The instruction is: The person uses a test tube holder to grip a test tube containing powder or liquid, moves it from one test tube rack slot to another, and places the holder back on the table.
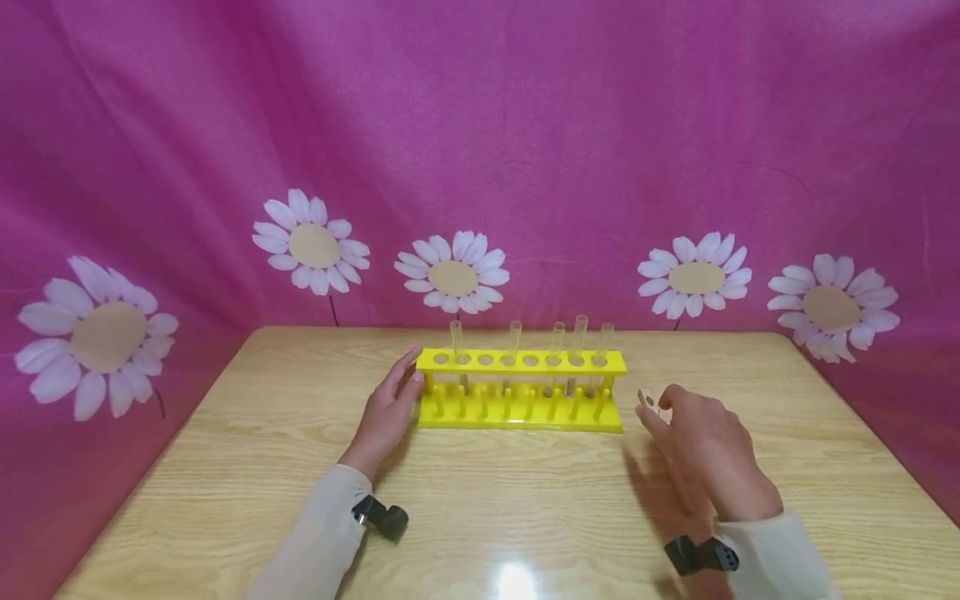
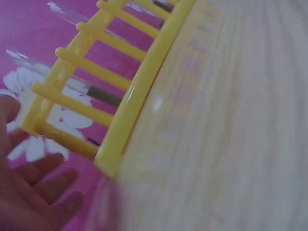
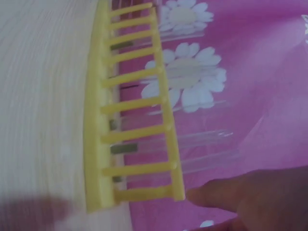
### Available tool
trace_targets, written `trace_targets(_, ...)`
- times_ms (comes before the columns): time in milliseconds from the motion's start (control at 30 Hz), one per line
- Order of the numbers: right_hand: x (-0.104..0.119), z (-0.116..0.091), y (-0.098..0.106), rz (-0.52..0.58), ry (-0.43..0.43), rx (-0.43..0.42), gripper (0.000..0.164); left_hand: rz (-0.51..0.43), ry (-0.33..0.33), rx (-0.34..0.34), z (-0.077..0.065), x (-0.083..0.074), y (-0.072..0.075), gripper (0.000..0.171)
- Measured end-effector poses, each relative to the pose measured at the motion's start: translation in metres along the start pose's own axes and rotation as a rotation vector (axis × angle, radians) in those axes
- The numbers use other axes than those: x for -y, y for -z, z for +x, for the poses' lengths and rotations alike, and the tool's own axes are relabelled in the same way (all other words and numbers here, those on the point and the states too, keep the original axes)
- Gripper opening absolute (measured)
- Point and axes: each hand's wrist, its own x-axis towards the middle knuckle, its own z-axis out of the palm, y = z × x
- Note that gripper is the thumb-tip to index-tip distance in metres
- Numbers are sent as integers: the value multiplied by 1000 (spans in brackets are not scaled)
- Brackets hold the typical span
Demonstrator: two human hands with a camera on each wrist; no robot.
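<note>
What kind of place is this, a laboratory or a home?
Probably a staged tabletop at home, not a laboratory: a pink daisy-print cloth hangs behind a wooden table bearing only a yellow test tube rack.

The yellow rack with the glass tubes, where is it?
In the head view the yellow plastic test tube rack stands mid-table on the wooden table, between the left hand touching its left end and the right hand.

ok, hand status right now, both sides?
Left hand: open, straight fingers resting against the left end of the yellow rack.
Right hand: fingers curled, apparently pinching a small pale object beside the rack; what it is cannot be told.
</note>
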Motion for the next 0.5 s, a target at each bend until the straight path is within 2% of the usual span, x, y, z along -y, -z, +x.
trace_targets(133,7,-4,2,48,81,-57,52,149,-30,51,-2,-8,8,48)
trace_targets(267,13,-7,3,111,143,-93,61,309,-68,107,-5,-17,14,56)
trace_targets(500,19,-9,5,150,171,-58,80,505,-68,200,-15,-36,21,66)
